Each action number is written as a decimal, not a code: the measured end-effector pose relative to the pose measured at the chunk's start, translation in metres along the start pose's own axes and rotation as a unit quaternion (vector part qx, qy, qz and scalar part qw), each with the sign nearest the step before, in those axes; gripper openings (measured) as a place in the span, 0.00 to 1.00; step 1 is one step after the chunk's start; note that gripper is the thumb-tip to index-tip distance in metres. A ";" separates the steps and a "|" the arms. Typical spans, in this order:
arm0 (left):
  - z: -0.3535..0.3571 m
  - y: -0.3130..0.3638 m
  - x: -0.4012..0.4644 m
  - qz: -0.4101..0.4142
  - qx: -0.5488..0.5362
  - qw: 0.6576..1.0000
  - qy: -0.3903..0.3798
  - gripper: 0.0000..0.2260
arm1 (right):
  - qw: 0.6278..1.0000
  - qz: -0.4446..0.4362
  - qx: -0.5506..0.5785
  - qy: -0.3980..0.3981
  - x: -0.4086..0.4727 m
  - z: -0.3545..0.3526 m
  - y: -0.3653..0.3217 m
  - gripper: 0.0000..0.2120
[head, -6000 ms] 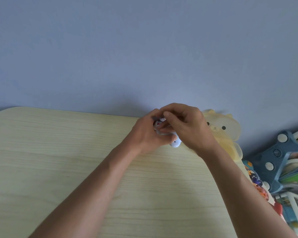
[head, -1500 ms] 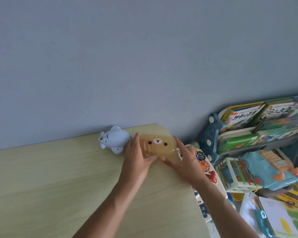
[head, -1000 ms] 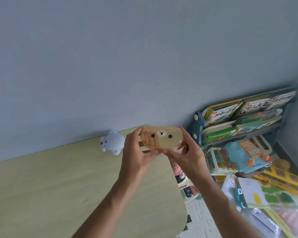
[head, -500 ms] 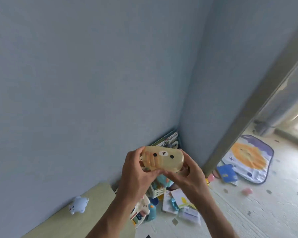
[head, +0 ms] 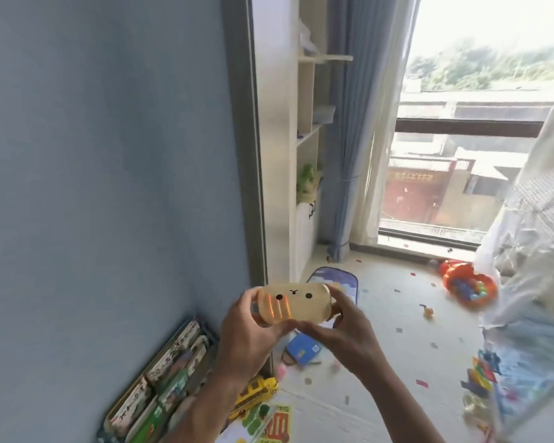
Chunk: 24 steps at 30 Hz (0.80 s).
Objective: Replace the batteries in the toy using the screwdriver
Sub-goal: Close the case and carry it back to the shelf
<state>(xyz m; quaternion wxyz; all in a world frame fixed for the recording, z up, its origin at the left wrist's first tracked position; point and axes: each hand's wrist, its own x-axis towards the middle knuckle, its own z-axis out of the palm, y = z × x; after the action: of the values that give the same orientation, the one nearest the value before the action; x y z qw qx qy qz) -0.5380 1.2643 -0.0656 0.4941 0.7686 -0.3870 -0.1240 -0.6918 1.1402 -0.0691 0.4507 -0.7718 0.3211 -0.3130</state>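
The floor (head: 381, 314) has toys all over, like a yellow bus (head: 255, 391). Up in the air is the bear case (head: 293, 303). The left hand (head: 247, 340) and right hand (head: 349, 334) curl round its ends. Hold it level so nothing spills

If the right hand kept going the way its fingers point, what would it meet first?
The right hand already holds the yellow bear case; its fingers point up-left into it, so the case itself, probably then the left hand.
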 end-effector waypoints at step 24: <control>0.393 0.149 0.436 0.056 -0.056 0.996 -0.046 0.32 | 0.998 0.012 -0.048 0.049 0.438 -0.324 0.195 0.37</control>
<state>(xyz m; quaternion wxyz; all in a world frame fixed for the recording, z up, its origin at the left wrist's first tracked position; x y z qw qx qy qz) -0.5417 0.6590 -0.0439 0.5241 0.7103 -0.4441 -0.1535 -0.7221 0.5631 -0.0306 0.4006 -0.7727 0.3662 -0.3291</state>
